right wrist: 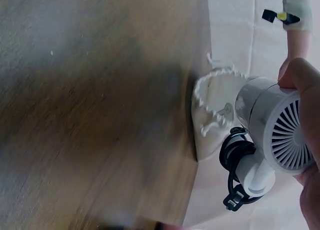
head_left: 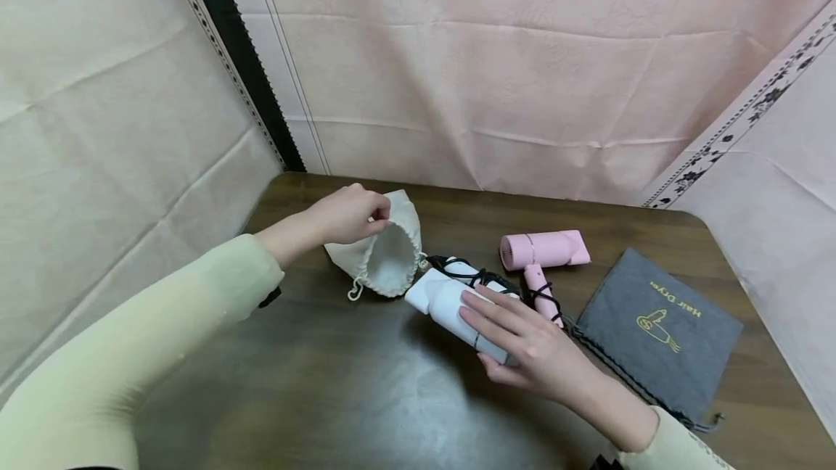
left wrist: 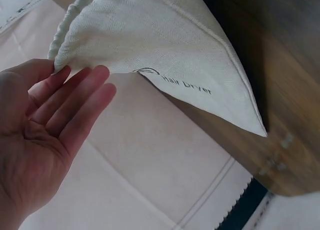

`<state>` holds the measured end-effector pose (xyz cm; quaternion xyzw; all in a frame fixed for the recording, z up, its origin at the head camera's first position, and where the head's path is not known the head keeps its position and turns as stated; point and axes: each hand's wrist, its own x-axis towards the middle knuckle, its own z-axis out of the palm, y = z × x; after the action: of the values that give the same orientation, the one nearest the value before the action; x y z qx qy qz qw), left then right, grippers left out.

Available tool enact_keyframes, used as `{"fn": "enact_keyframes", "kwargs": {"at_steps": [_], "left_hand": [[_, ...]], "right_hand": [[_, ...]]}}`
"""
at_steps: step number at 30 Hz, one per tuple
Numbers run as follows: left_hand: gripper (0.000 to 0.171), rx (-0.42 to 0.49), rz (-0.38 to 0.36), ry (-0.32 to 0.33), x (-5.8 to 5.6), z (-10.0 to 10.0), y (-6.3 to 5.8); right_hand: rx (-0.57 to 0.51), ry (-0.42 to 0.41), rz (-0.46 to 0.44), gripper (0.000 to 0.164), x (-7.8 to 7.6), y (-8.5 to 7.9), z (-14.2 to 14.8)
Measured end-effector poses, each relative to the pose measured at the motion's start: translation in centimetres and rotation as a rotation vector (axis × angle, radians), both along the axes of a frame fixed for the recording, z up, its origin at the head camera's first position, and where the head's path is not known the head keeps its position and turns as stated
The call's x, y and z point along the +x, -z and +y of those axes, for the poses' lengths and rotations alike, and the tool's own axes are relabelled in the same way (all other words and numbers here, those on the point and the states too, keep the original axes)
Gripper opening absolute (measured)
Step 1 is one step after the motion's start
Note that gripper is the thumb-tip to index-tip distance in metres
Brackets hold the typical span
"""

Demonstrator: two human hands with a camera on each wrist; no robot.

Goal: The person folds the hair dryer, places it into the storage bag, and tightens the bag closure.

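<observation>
A cream drawstring pouch (head_left: 395, 256) stands at the table's centre-left, its mouth held wide and facing toward me. Thumb and fingertip of my left hand (head_left: 353, 214) pinch its gathered rim, and "Hair Dryer" lettering shows on the pouch's cloth (left wrist: 195, 87) in the left wrist view. My right hand (head_left: 532, 343) grips a white hair dryer (head_left: 451, 310) around its rear barrel, nozzle pointing at the pouch mouth. Black cord (right wrist: 235, 157) is wound about the dryer's folded handle. The round rear vent (right wrist: 290, 135) shows beside the right palm.
Right of the white dryer lies a pink hair dryer (head_left: 545, 249) with black cord around its handle. A dark grey drawstring pouch (head_left: 660, 336) with yellow print lies flat at the right. Pale cloth (head_left: 457, 78) hangs behind the wooden table (head_left: 313, 390).
</observation>
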<state>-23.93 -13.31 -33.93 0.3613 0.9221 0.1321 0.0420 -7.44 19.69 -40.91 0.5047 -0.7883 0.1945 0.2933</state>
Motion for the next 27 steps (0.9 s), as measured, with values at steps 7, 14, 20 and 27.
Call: {"fn": "enact_keyframes", "kwargs": {"at_steps": [7, 14, 20, 27], "left_hand": [[0.018, 0.056, -0.104, 0.023, -0.7, 1.8, 0.8], [0.015, 0.174, -0.289, -0.044, -1.0, 2.8, 2.3], [0.014, 0.211, -0.437, -0.086, -1.0, 2.9, 2.9], [0.014, 0.174, -0.53, -0.084, -0.9, 3.0, 3.0]], "right_hand": [[0.04, -0.03, 0.03, 0.047, 0.1, 0.4, -0.9], [0.091, -0.035, 0.016, 0.051, -0.3, 1.2, -1.6], [0.13, 0.006, -0.023, 0.059, -1.1, 1.7, -1.7], [0.142, 0.019, -0.022, 0.063, -2.4, 2.2, -1.6]]}}
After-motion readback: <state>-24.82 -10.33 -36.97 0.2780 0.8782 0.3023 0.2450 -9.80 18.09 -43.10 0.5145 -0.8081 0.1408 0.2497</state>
